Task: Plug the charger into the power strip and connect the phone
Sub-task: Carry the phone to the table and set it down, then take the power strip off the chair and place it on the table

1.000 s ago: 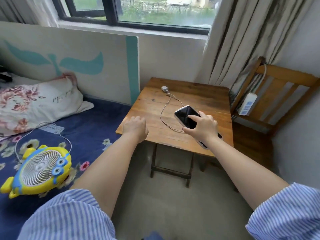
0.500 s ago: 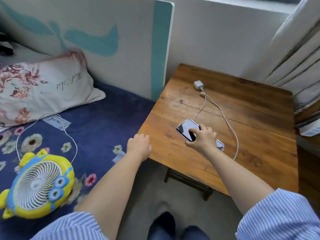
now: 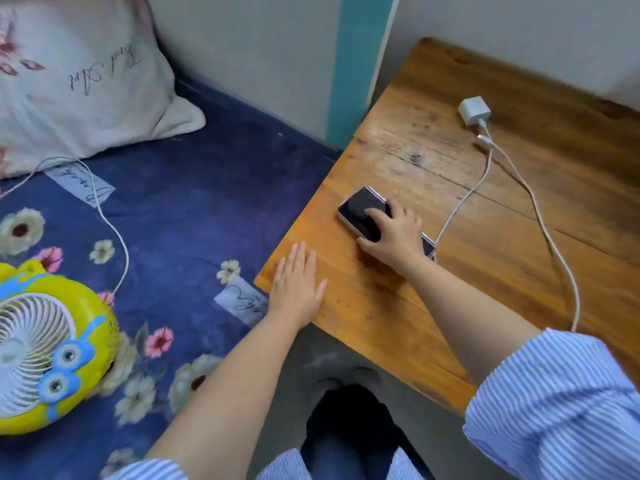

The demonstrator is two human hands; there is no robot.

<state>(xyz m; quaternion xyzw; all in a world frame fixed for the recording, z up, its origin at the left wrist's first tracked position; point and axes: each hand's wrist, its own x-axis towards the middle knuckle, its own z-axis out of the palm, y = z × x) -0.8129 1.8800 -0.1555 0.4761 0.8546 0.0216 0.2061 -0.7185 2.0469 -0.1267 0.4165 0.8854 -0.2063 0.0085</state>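
A dark-screened phone (image 3: pixel 360 209) lies flat near the left edge of the wooden table (image 3: pixel 398 306). My right hand (image 3: pixel 394 233) rests on top of it, fingers curled over its near half. My left hand (image 3: pixel 298 285) lies flat and open on the table's left corner, holding nothing. A white charger block (image 3: pixel 473 110) lies at the back of the table. Its white cable (image 3: pixel 460 202) loops forward; one strand ends at the phone's near end, the other runs off toward my right sleeve. The power strip is out of view.
A bed with a blue floral sheet (image 3: pixel 194 220) sits left of the table, with a floral pillow (image 3: pixel 76 81) and a yellow toy fan (image 3: pixel 45 348) on it, the fan's white cord trailing back. My dark shoes (image 3: pixel 346 427) stand on the floor below the table edge.
The view has dropped and closed in on the table, so the power strip and chair left the frame. My left hand opened from a fist to flat on the table corner. My right hand stays on the phone.
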